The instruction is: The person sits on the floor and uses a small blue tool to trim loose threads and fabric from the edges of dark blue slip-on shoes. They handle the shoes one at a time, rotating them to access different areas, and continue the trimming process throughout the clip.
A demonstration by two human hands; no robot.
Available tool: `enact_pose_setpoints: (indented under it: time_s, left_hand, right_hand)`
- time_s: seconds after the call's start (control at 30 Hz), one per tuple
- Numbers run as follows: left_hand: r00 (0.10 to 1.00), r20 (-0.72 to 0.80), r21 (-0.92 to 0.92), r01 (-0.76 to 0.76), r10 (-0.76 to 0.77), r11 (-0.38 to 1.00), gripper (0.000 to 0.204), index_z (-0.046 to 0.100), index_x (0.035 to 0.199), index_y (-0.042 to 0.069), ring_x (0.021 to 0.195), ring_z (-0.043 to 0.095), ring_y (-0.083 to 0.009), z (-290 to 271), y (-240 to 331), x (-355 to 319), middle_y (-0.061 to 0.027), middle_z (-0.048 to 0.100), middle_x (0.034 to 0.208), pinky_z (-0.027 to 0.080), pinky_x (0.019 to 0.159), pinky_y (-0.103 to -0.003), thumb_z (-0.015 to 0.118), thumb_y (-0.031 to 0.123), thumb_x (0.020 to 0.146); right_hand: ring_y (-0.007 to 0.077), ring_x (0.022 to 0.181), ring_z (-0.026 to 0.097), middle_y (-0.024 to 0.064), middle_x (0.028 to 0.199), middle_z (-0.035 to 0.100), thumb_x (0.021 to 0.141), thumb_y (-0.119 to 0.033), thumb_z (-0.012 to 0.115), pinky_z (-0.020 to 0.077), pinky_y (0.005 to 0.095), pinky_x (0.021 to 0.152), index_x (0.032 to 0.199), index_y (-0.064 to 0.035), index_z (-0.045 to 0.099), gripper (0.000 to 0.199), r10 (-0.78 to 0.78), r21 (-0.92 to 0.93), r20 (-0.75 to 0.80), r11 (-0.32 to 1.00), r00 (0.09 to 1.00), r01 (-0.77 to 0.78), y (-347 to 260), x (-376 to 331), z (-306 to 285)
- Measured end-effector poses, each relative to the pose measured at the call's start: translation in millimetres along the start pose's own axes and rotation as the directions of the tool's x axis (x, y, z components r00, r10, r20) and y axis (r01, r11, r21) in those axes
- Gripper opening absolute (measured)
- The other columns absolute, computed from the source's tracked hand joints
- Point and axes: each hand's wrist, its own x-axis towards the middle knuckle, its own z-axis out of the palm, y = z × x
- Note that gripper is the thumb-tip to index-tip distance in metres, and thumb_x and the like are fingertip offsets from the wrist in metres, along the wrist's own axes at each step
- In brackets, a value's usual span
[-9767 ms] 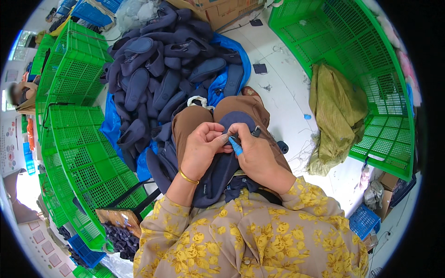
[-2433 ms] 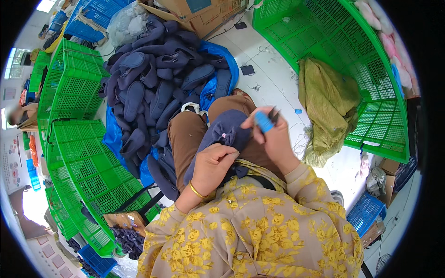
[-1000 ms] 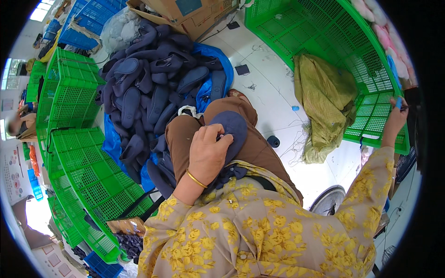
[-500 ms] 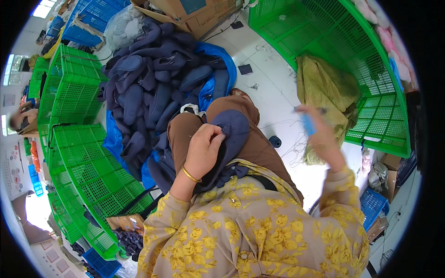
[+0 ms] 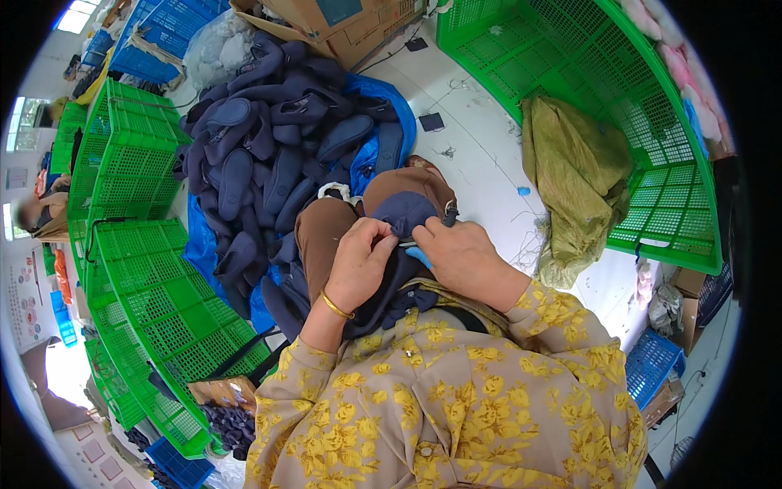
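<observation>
A navy slipper [image 5: 403, 210] lies lengthwise on a lap [image 5: 319, 236], one o'clock to seven, rounded end toward one; left hand [image 5: 357, 259] pinching it, right hand [image 5: 463, 256] clasping a dark tool [image 5: 450, 216], both masking its middle. Slipper heap [image 5: 269, 151] at eleven.

Green crates [image 5: 163, 277] along the left edge of the white floor [image 5: 489, 155], another crate [image 5: 570, 61] at the right.
Olive sack [image 5: 574, 179] slumped against the right crate; cardboard box [image 5: 350, 33] at the floor's far edge, plastic bag [image 5: 216, 50] nearby; blue basket [image 5: 654, 365] toward the near right corner; black squares [image 5: 431, 122] and blue scrap [image 5: 523, 191] between.
</observation>
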Motion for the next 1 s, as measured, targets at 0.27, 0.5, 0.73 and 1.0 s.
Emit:
enact_pose_setpoints:
  time_s: [0.27, 0.5, 0.73, 1.0]
  left_hand:
    - [0.999, -0.036, -0.069, 0.025, -0.027, 0.997, 0.012, 0.061, 0.091, -0.001, 0.078, 0.059, -0.0233, -2.5, 0.1, -2.2, -0.0113, 0.059, 0.088, 0.048, 0.073, -0.033, 0.068, 0.007, 0.086]
    - [0.992, -0.094, 0.296, -0.053, 0.084, 0.954, 0.042, 0.058, 0.11, 0.003, 0.083, 0.062, -0.0216, -27.4, -4.8, -23.8, -0.0086, 0.061, 0.096, 0.051, 0.075, -0.031, 0.08, 0.014, 0.075]
    - [0.994, -0.112, 0.309, 0.036, -0.002, 0.95, 0.035, 0.06, 0.11, 0.005, 0.09, 0.062, -0.0303, -28.7, -16.5, -36.4, -0.0136, 0.061, 0.1, 0.051, 0.078, -0.04, 0.071, 0.011, 0.077]
    - [0.974, -0.052, 0.016, -0.221, 0.221, 0.975, 0.013, 0.066, 0.094, 0.001, 0.085, 0.062, -0.025, -20.3, -14.0, 5.5, -0.0075, 0.063, 0.092, 0.049, 0.074, -0.033, 0.069, 0.001, 0.082]
  right_hand:
    - [0.0286, 0.068, 0.064, 0.0102, 0.084, 0.057, 0.082, -0.015, 0.064, 0.05, 0.0395, 0.058, 0.094, -0.0073, 0.054, 0.017, 0.035, -0.042, 0.055, 0.999, 0.998, -0.033, -0.5, 3.4, 2.7]
    - [0.0351, 0.076, 0.064, 0.0091, 0.093, 0.062, 0.079, -0.018, 0.07, 0.0513, 0.0447, 0.065, 0.115, -0.0135, 0.058, 0.038, 0.177, 0.463, -0.152, 0.882, 0.972, -0.089, 0.3, 6.1, -15.9]
    - [0.0319, 0.074, 0.064, 0.0076, 0.092, 0.063, 0.077, -0.008, 0.065, 0.0496, 0.043, 0.062, 0.106, -0.0113, 0.062, 0.03, 0.067, 0.397, -0.067, 0.917, 0.996, -0.035, -4.6, -9.8, 10.2]
    - [0.0324, 0.072, 0.063, 0.0089, 0.09, 0.061, 0.075, -0.005, 0.064, 0.0503, 0.0408, 0.062, 0.108, -0.0104, 0.062, 0.033, 0.093, 0.453, -0.081, 0.89, 0.992, -0.046, -12.0, -10.6, 23.6]
